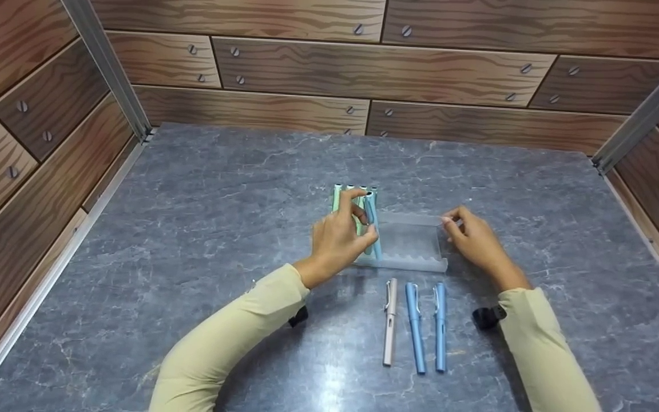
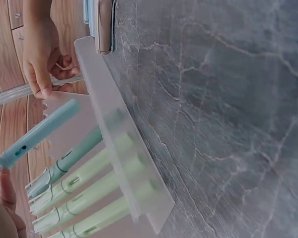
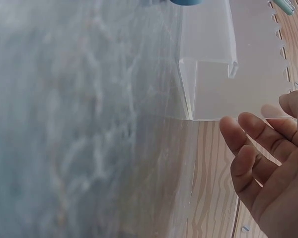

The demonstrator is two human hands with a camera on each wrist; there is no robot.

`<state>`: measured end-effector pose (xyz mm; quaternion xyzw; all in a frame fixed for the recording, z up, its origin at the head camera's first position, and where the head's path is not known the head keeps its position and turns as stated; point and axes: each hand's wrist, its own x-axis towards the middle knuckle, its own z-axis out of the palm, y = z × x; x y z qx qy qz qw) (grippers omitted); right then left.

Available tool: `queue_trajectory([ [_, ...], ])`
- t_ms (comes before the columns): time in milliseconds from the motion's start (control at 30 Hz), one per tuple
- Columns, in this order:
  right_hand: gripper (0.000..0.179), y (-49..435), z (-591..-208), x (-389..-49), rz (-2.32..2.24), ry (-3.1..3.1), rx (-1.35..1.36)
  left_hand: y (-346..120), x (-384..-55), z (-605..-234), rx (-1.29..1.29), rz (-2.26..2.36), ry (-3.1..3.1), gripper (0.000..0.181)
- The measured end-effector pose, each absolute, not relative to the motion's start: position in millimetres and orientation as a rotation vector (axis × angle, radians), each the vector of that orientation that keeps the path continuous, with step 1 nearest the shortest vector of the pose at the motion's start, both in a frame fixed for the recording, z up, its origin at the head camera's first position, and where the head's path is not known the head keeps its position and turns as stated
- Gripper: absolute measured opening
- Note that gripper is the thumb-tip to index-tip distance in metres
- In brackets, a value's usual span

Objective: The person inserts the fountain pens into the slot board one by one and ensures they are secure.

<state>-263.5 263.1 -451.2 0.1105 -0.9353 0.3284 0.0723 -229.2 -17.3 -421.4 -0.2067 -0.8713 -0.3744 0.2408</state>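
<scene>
At the near side, one beige pen (image 1: 389,329) and two blue pens (image 1: 441,335) lie on the table (image 1: 238,177), pointing near to far. Beyond them sits the translucent tray (image 1: 409,240), with four green pens (image 2: 89,173) along its left side. Over the tray, just right of that row, the left hand (image 1: 338,237) pinches a light blue pen (image 1: 373,216), cap end far, barrel end near, roughly parallel to the row; the tray's floor extends to its right. At the tray's far right corner, the right hand (image 1: 475,240), farther from that pen, pinches the edge.

Booth-like workspace, probably staged: wood-print panels (image 1: 329,68), metal corner posts (image 1: 104,63), marbled tabletop (image 1: 238,171).
</scene>
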Motion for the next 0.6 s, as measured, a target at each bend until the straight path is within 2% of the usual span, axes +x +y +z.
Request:
queue_trajectory([
  [200, 0.02, 262.6, -451.7, -264.4, 0.975, -2.799, 0.336, -14.1, -231.5, -424.3, -0.592, -0.868, -2.31, 0.053],
  [600, 0.022, 263.2, -451.6, -264.4, 0.999, -2.815, 0.327, -8.9, -238.7, -427.4, -0.578, -0.835, -2.378, 0.053],
])
